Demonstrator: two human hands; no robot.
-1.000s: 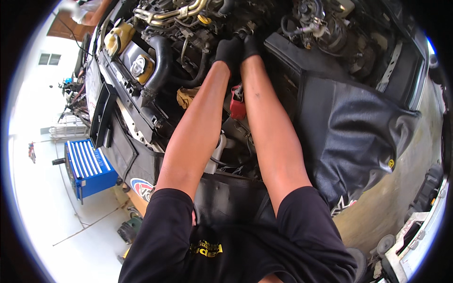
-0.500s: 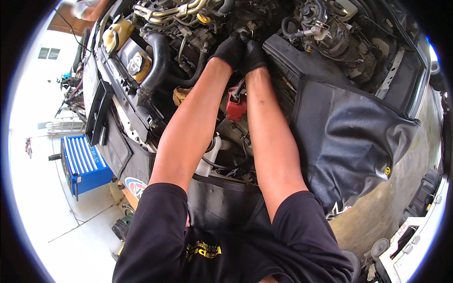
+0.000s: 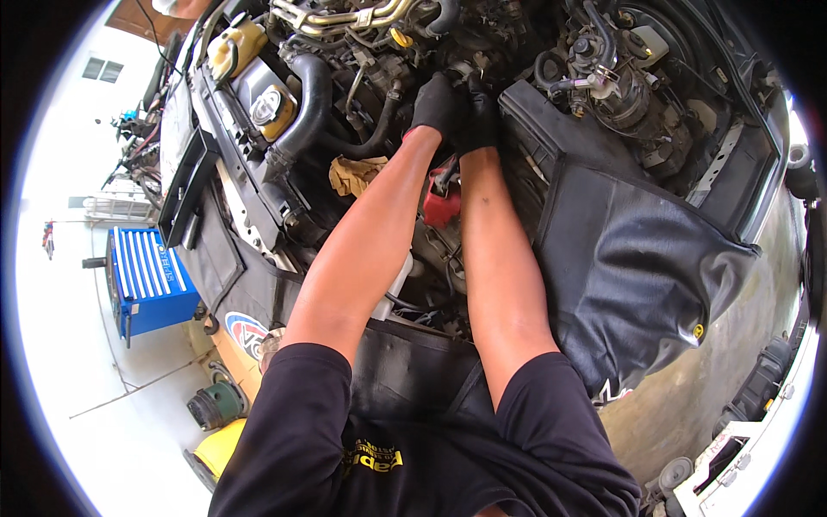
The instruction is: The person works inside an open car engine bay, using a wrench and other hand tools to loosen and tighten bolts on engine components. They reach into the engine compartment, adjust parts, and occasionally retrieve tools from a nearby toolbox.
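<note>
Both my hands wear black gloves and reach deep into the car's engine bay. My left hand [image 3: 438,108] has its fingers curled in at a dark metal fitting [image 3: 463,71]. My right hand [image 3: 476,119] is beside it, fingers bent in at the same spot; what either hand grips is hidden. Below my hands a red plastic cover [image 3: 443,203] shows between my forearms, with a crumpled brown wad [image 3: 349,177] to the left. A curved black hose [image 3: 310,103] lies left of my left hand, and a black plastic duct [image 3: 525,116] runs along the right of my right hand.
A black fender cover [image 3: 637,267] drapes over the car's edge. A yellowish reservoir [image 3: 233,47] sits upper left. A blue tool chest [image 3: 155,293] and a green machine [image 3: 215,405] stand on the left floor. Part of another person [image 3: 177,7] shows at top left.
Both my hands have stayed at the same engine spot, shifting slightly, with the right wrist turned a little. The whole view has moved slightly, bringing more of the green machine into sight.
</note>
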